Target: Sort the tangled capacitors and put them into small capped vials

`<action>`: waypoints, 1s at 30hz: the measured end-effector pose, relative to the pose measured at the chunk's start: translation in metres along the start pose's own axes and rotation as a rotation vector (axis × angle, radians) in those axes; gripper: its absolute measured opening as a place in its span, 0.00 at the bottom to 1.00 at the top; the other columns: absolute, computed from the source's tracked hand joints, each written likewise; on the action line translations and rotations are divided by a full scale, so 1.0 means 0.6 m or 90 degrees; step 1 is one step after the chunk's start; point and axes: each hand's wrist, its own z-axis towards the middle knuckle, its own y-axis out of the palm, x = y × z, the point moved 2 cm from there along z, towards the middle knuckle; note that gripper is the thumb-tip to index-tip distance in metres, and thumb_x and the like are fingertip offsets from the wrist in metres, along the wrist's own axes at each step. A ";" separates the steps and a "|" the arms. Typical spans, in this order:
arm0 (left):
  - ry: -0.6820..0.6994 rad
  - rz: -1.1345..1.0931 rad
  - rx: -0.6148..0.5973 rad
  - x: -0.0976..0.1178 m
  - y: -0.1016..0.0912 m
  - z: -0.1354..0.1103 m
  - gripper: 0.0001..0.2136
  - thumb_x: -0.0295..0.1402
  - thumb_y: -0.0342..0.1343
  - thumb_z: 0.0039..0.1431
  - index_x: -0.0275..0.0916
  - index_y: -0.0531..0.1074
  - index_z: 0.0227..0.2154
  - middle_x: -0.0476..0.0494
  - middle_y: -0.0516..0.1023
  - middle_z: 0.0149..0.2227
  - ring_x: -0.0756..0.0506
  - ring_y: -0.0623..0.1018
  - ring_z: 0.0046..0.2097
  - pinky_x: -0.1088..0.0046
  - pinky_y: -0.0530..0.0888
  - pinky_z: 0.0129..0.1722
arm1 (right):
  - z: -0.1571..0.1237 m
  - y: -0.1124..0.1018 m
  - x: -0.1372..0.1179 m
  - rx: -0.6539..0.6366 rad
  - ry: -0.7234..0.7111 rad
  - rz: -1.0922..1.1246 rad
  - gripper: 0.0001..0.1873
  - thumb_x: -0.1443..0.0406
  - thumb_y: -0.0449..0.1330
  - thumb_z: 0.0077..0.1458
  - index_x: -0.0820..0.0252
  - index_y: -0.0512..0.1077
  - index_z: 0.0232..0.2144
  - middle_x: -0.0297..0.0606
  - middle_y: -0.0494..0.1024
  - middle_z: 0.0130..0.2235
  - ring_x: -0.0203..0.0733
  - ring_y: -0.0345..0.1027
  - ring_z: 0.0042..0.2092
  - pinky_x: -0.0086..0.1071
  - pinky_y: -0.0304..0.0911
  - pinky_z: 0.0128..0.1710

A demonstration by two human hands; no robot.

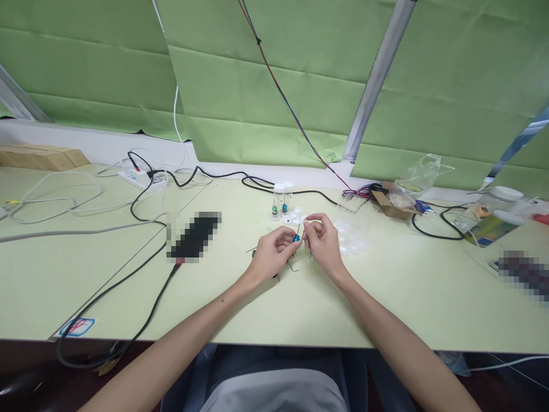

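Between the thumb and fingers of my left hand (275,250) is a small blue piece (295,238) with a thin metal stem rising from it. My right hand (322,240) is closed in a pinch just right of the blue piece; what its fingertips hold is too small to make out. Thin dark metal pieces (295,270) lie on the table under and around my left hand, partly hidden by it. Behind my hands stand two clear, white-capped tubes, one holding a green piece (275,210) and the other a blue-green piece (285,208).
Round translucent white discs (351,243) are spread right of my right hand. At the back right are a small cardboard box (390,205) with a plastic bag and a clear jar (493,223). Black cable (160,292) runs across the left side, near a power strip (141,176).
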 end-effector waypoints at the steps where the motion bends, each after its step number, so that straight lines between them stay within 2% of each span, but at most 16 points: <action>1: -0.026 -0.034 -0.006 -0.002 0.000 0.001 0.15 0.42 0.63 0.53 0.37 0.72 0.38 0.45 0.77 0.30 0.47 0.78 0.30 0.70 0.77 0.30 | 0.000 -0.001 0.000 -0.003 -0.006 -0.011 0.14 0.53 0.58 0.58 0.54 0.65 0.39 0.27 0.69 0.22 0.33 0.59 0.20 0.27 0.57 0.22; 4: -0.080 -0.072 -0.028 -0.005 -0.001 0.004 0.17 0.41 0.65 0.50 0.35 0.74 0.39 0.45 0.77 0.30 0.48 0.77 0.28 0.70 0.77 0.30 | -0.002 -0.002 -0.002 -0.012 -0.029 -0.048 0.12 0.55 0.57 0.59 0.54 0.66 0.39 0.27 0.69 0.22 0.34 0.60 0.22 0.28 0.57 0.24; 7: -0.087 -0.047 -0.048 -0.005 -0.003 0.004 0.16 0.41 0.65 0.50 0.34 0.76 0.37 0.46 0.77 0.27 0.50 0.75 0.26 0.71 0.75 0.29 | -0.004 -0.001 -0.006 -0.019 -0.053 -0.079 0.10 0.56 0.56 0.60 0.54 0.66 0.39 0.28 0.67 0.22 0.35 0.60 0.23 0.28 0.57 0.26; 12: -0.046 0.002 -0.032 -0.007 -0.003 0.002 0.14 0.40 0.64 0.51 0.35 0.77 0.36 0.45 0.78 0.28 0.48 0.75 0.27 0.71 0.74 0.28 | -0.006 0.001 -0.010 -0.027 -0.058 -0.086 0.10 0.56 0.56 0.59 0.54 0.67 0.39 0.28 0.67 0.22 0.36 0.59 0.23 0.28 0.56 0.25; 19: 0.046 0.097 0.000 -0.013 -0.005 0.000 0.10 0.37 0.61 0.55 0.37 0.78 0.35 0.42 0.79 0.32 0.45 0.77 0.32 0.69 0.76 0.33 | -0.003 0.001 -0.004 -0.017 -0.025 -0.065 0.10 0.56 0.57 0.57 0.54 0.68 0.38 0.28 0.67 0.20 0.35 0.59 0.22 0.28 0.55 0.23; 30: 0.094 0.137 0.016 -0.007 -0.008 -0.001 0.08 0.36 0.61 0.55 0.37 0.79 0.35 0.43 0.80 0.33 0.46 0.77 0.33 0.70 0.76 0.34 | 0.003 0.001 0.005 -0.027 0.024 -0.009 0.12 0.54 0.59 0.56 0.55 0.65 0.37 0.26 0.69 0.20 0.32 0.58 0.16 0.26 0.54 0.17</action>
